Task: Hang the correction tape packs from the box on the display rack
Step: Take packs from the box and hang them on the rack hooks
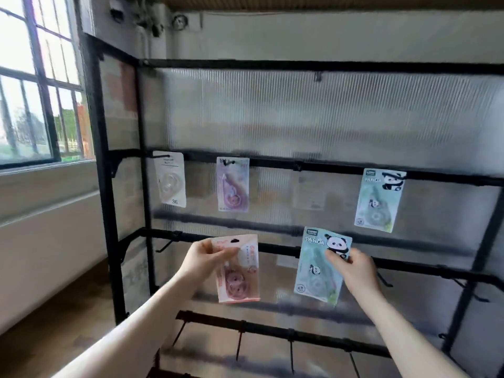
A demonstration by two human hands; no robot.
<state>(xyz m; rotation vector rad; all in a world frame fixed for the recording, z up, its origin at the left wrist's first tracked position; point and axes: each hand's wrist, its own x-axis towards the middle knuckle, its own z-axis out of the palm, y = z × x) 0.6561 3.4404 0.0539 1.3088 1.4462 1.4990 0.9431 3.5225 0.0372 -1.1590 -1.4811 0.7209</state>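
Your left hand [204, 257] pinches a pink pack [238, 271] by its upper left edge, held in front of the display rack [327, 167]'s third bar. Your right hand [354, 268] grips a blue panda pack [317, 268] by its right edge. Three packs hang on the second bar: white [170, 181] at its left end, purple [233, 184] beside it, blue panda [379, 200] toward its right end.

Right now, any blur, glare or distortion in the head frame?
Head view: the window is blown out, the black metal display rack bows from wide-angle distortion, and the hanging purple correction tape pack is soft, while the held teal panda pack reads clearer.
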